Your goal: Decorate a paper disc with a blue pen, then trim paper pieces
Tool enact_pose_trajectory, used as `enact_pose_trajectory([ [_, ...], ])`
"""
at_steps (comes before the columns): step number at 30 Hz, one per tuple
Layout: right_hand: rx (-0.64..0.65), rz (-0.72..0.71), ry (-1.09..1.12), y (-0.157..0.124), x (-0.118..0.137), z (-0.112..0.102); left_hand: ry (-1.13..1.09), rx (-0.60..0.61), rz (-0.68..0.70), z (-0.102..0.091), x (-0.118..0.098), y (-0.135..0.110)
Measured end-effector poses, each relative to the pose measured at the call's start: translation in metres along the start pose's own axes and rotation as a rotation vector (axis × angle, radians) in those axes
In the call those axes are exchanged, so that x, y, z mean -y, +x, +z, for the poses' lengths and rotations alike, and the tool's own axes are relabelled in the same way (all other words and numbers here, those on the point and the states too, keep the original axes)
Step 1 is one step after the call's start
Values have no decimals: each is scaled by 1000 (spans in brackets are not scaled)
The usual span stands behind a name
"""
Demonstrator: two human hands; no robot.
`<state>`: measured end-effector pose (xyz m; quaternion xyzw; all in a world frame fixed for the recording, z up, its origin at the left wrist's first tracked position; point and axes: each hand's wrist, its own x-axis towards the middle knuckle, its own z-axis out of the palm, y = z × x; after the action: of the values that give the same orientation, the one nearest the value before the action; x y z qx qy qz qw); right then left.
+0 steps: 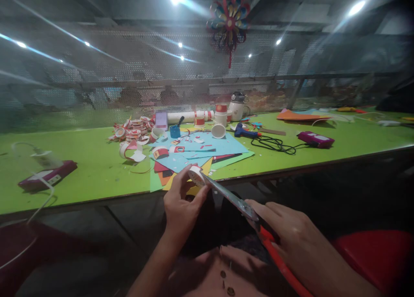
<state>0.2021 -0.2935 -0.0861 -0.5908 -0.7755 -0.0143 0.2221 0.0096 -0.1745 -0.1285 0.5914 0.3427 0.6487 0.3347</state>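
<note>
Green tabletop [97,172] stretches across the view beyond both hands, and its far right end fades into dark. Behind it we see a perforated mesh screen [97,72]. The shapes past it are too blurred to make out. Just beyond the left hand's fingertips lies a fan of coloured paper sheets [223,146], littered with snippets we cannot identify.

The right hand [291,234] is closed over red-handled scissors [234,198]. Its fingers cover the handle loops, so we cannot tell how they sit inside. The left hand [181,204] is up and to the left of the right hand. It pinches a small red-and-white paper ring [196,175] between thumb and fingers, in the air just short of the table edge. The scissor blades look nearly closed and reach the ring, which hides their tips. Both forearms are cut off by the lower frame.

Far beyond the right hand a blue glue gun [244,132] lies on the tabletop.
</note>
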Motion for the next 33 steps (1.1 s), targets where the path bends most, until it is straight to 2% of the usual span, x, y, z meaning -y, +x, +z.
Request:
enact_pose_trajectory([
  [4, -18, 37, 103, 1, -2, -4, -137, 42, -108, -1, -7, 3],
  [9, 7, 110, 364, 9, -5, -6, -299, 207, -167, -3, -12, 7],
  [17, -261, 160, 538, 50, 14, -18, -251, 444, -69, -1, -20, -6],
  [21, -224, 133, 676, 63, 21, -17, -125, 476, 14, -1, -24, -10],
  [27, -114, 175, 973, 57, 25, -4, 45, 487, 140, -3, -18, -11],
  [33, -131, 159, 925, 54, 22, 0, 94, 476, 178, -1, -16, -12],
])
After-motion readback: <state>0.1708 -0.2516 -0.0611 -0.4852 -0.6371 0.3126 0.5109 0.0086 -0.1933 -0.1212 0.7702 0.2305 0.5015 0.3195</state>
